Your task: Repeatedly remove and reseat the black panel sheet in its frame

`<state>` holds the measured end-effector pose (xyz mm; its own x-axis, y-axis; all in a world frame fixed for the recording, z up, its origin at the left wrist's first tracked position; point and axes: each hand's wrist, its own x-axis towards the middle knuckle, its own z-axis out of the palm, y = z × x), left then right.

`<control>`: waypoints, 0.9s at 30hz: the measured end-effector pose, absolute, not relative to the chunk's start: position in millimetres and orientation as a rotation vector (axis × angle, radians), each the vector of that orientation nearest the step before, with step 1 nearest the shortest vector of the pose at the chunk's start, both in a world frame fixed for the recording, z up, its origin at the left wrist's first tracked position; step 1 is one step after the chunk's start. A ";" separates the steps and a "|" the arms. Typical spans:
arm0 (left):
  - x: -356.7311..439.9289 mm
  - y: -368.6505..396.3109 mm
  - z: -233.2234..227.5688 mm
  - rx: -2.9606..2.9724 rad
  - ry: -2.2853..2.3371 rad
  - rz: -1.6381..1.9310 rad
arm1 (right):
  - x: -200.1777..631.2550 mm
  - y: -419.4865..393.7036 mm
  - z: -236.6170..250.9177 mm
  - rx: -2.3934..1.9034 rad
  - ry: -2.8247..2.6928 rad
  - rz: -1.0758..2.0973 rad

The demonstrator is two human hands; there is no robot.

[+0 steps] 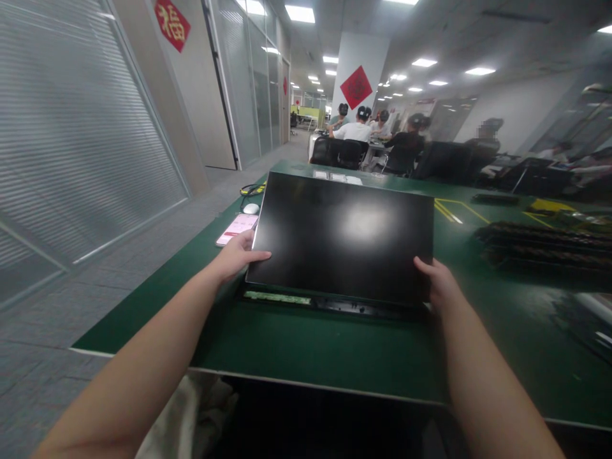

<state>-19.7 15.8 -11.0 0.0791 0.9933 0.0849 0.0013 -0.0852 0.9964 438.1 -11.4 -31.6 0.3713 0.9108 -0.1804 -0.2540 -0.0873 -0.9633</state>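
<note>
A flat black display panel is held between my two hands above the green table, its glossy face toward me. My left hand grips its left edge, thumb on the face and fingers behind. At the right edge my right hand has its thumb on the face, with the other fingers mostly hidden behind. Below the panel's lower edge a green circuit board strip shows, beside a dark strip that runs to the right. Whether these strips are joined to the panel I cannot tell.
A phone with a lit pink screen, a white mouse and a black-and-yellow cable lie left of the panel on the green table. Dark stacked strips lie to the right. Several people sit at tables farther back.
</note>
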 end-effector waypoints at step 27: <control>-16.0 18.8 -24.6 1.240 1.113 1.132 | 439.0 -12.4 -31.0 -1.448 -0.707 1.129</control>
<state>-16.0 18.8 -24.6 0.1122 0.9937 -0.0051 -0.0214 0.0075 0.9997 439.0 -12.4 -31.0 0.3641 0.8960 -0.2541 -0.1624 -0.2076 -0.9647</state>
